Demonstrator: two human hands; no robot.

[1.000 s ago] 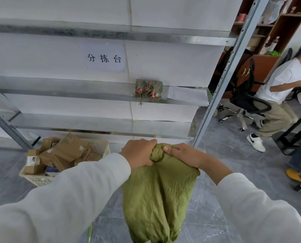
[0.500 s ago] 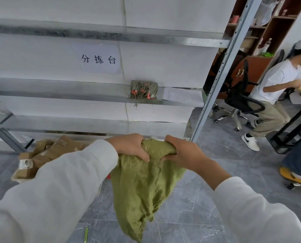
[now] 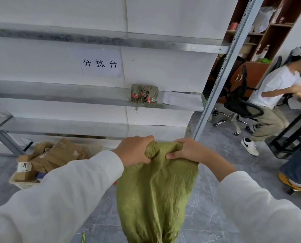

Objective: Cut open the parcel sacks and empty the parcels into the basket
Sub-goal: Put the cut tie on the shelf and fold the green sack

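A crumpled green parcel sack (image 3: 155,195) hangs in front of me, limp and flat, its lower end cut off by the frame's bottom edge. My left hand (image 3: 134,150) and my right hand (image 3: 186,149) both grip its bunched top edge, side by side. To the left on the floor stands a pale basket (image 3: 21,185), partly hidden by my left sleeve. It holds several brown parcels (image 3: 56,155) piled above its rim.
A metal shelf rack (image 3: 93,102) with white backing and a paper sign fills the wall ahead; a folded green bundle (image 3: 144,93) lies on its middle shelf. A person (image 3: 276,95) sits on an office chair at right. A green stick (image 3: 84,237) lies on the grey tile floor.
The sack hung to the left half a second ago and now hangs straight down again. Both hands have kept their grip on its top.
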